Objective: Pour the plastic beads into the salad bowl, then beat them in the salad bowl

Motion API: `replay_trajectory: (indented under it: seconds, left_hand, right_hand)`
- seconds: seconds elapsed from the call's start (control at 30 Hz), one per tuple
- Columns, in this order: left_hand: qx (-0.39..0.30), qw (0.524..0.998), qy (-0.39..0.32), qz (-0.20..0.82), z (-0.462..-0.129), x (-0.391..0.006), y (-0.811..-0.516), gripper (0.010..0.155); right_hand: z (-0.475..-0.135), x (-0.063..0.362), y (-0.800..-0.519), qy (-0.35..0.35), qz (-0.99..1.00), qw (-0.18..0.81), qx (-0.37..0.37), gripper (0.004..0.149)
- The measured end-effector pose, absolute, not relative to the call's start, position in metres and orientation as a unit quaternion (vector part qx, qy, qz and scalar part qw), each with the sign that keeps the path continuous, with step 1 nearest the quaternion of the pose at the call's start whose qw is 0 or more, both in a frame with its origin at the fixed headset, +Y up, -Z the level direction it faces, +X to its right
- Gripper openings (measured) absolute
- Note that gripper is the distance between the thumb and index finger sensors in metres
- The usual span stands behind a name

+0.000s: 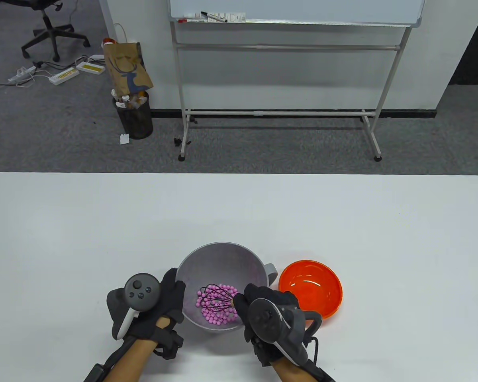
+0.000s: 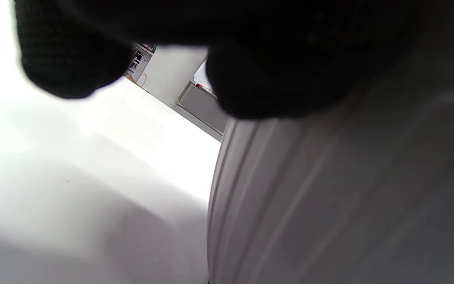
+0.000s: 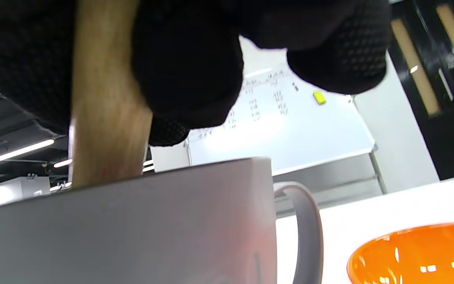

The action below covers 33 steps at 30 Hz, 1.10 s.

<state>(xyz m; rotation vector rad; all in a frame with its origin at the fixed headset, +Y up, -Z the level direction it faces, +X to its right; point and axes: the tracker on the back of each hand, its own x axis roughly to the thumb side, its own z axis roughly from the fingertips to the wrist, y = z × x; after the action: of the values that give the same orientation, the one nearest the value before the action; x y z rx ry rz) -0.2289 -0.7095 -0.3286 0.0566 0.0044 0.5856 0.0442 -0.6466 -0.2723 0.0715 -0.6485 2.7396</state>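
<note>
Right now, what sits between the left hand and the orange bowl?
The grey salad bowl, holding the pink beads and the whisk, lies between the left hand and the orange bowl, as the table view shows.

**Bowl, whisk and hands at the near edge**

On the table point(image 1: 239, 207), the salad bowl point(image 1: 219, 260) sits at the near middle with the beads point(image 1: 219, 310) in its bottom. The whisk point(image 1: 217, 299) rests in the beads, its handle point(image 3: 106, 118) leaning over the bowl's near right rim into the right hand point(image 1: 269, 314). The left hand point(image 1: 159, 306) touches the bowl's left wall. A second bowl point(image 1: 310, 288) stands just right of the salad bowl. Beyond the table's far edge stand a whiteboard point(image 1: 294, 12) and, to its left, a bin point(image 1: 135, 117).
</note>
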Motion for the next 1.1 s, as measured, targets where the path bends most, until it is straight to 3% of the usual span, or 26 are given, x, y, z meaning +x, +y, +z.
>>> replay_trajectory:
  seconds: [0.33, 0.5, 0.6, 0.77, 1.1]
  left_hand:
    - [0.028, 0.957, 0.003, 0.289, -0.329, -0.229, -0.710, 0.056]
    - [0.028, 0.957, 0.004, 0.288, -0.329, -0.229, -0.710, 0.056]
    - [0.027, 0.957, 0.005, 0.287, -0.329, -0.229, -0.709, 0.056]
    - [0.028, 0.957, 0.004, 0.288, -0.329, -0.229, -0.710, 0.056]
    - [0.027, 0.957, 0.004, 0.287, -0.329, -0.229, -0.710, 0.056]
  right_hand:
    - [-0.264, 0.044, -0.637, -0.275, 0.960, 0.060, 0.013, 0.042]
    - [-0.258, 0.041, -0.627, -0.246, 0.968, 0.046, 0.030, 0.041]
    - [-0.258, 0.041, -0.624, -0.216, 0.973, 0.065, 0.043, 0.042]
    - [-0.268, 0.052, -0.632, -0.142, 0.970, 0.195, 0.038, 0.041]
    - [-0.272, 0.049, -0.645, -0.244, 0.961, 0.129, 0.006, 0.043]
